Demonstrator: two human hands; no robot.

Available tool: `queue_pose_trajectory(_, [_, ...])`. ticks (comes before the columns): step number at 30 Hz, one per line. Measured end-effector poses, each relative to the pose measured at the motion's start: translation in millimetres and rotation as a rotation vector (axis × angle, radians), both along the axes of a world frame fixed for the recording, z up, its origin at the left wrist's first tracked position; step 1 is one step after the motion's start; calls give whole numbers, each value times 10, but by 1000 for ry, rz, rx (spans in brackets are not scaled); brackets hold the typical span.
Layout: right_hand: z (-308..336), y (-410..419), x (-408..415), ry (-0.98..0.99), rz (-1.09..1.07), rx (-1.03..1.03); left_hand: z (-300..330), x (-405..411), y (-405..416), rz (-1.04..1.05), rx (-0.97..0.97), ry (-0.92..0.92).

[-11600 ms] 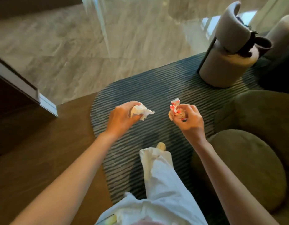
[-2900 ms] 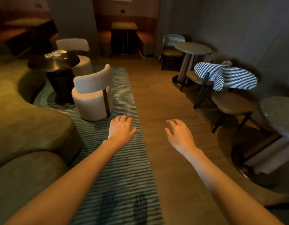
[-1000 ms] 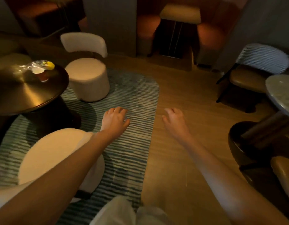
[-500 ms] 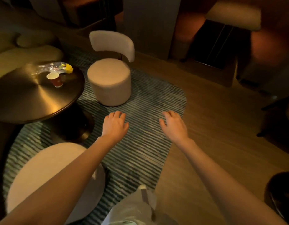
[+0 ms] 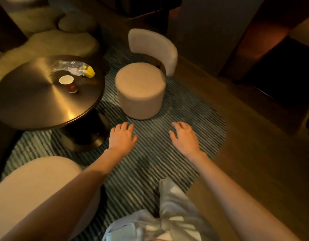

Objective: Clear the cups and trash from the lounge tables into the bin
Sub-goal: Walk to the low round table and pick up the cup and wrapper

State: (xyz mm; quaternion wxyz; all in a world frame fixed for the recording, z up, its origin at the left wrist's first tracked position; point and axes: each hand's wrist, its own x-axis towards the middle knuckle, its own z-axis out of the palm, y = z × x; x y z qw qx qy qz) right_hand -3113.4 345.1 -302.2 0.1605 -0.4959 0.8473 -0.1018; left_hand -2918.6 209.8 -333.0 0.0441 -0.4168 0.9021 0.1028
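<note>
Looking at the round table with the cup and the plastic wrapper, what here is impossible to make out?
Head view, the only one:
- Inside of the cup: too small and dim to tell whether any drink is left.
- Plastic wrapper: glare and blur hide what it holds beyond a yellow piece.
- The bin: outside the frame.
- Table: its left side is cut off by the edge.

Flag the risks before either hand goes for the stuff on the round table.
1. The paper cup stands upright and open; its contents can't be seen, so a quick grab may spill.
2. The crumpled plastic wrapper looks light and could slide off the glossy round table.
3. Both the left hand and right hand are empty, with no bin in view.
</note>
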Motion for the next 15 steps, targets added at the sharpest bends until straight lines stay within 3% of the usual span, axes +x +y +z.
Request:
queue_pose_trajectory(6, [-57,-1170,-511,14,308,11,47,-340,-596,231,-57,51])
queue_pose_trajectory(15, [-436,-2819,-266,-80,670,50,-244,-27,-1524,570,-30,58])
